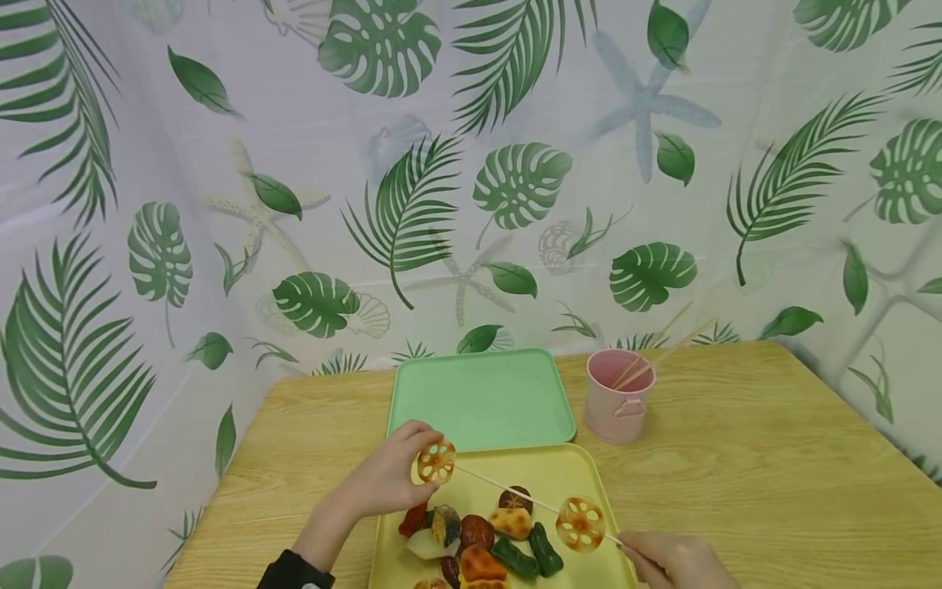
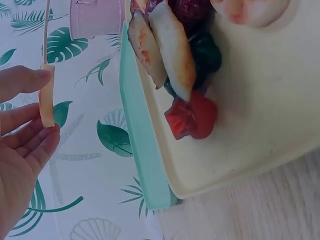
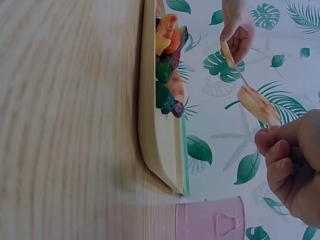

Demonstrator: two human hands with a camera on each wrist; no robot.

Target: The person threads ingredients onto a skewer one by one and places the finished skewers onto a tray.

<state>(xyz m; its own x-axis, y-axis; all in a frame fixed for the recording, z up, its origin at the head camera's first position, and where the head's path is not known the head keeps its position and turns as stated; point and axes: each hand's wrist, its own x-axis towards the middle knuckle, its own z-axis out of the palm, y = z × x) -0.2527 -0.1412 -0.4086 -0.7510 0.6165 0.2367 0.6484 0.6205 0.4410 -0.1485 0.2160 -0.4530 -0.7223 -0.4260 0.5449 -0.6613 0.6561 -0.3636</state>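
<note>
**Skewer held over the yellow tray**

The skewer (image 1: 515, 491) runs from ten o'clock to four o'clock above the yellow tray (image 1: 589, 470); the left hand (image 1: 386, 478) pinches a lotus slice (image 1: 436, 462) at its upper tip; the right hand (image 1: 673, 560) grips the lower end, fingers curled, beside a second lotus slice (image 1: 580, 523); the tray holds mixed food pieces (image 1: 482, 544); the pink bucket (image 1: 618, 397) at one o'clock holds sticks (image 1: 658, 352); the green tray (image 1: 478, 397) lies at twelve.

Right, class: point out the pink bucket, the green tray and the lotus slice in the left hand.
pink bucket (image 1: 616, 406), head view, on its front wall.
green tray (image 1: 478, 401), head view, on its bare middle.
lotus slice (image 1: 436, 462), head view, on its holed face, pinched by the left hand (image 1: 386, 478).
</note>
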